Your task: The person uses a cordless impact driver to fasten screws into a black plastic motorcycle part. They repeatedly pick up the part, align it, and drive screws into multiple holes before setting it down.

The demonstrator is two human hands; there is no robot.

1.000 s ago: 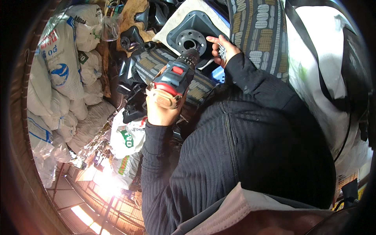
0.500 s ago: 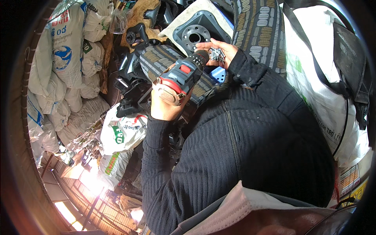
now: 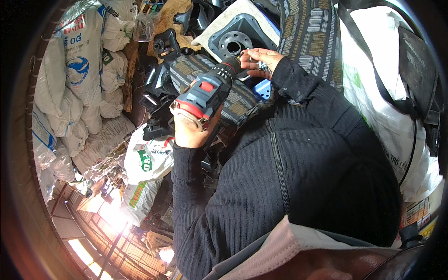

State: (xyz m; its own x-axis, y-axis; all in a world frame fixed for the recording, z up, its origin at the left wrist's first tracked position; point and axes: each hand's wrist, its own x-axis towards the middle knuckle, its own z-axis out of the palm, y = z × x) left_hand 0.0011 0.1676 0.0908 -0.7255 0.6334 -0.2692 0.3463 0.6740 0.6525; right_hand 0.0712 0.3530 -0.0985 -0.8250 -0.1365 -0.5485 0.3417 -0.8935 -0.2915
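Observation:
My left hand is wrapped round the handle of a grey and red cordless drill, which points up and to the right. Several silver screws lie in the curled fingers of my right hand. Its thumb and fingertips are pinched at the drill's tip; what they pinch there is too small to make out. Just beyond the tip sits a dark grey square part with a round holed flange, resting on a white block.
Patterned fabric lies under and beside my hands. A blue piece is below my right hand. Black moulded parts are heaped at the left, with white sacks stacked beyond. A large white bag stands at the right.
My right hand has gone from an open palm holding screws to curled fingers pinching at the drill's tip. The drill has shifted slightly left.

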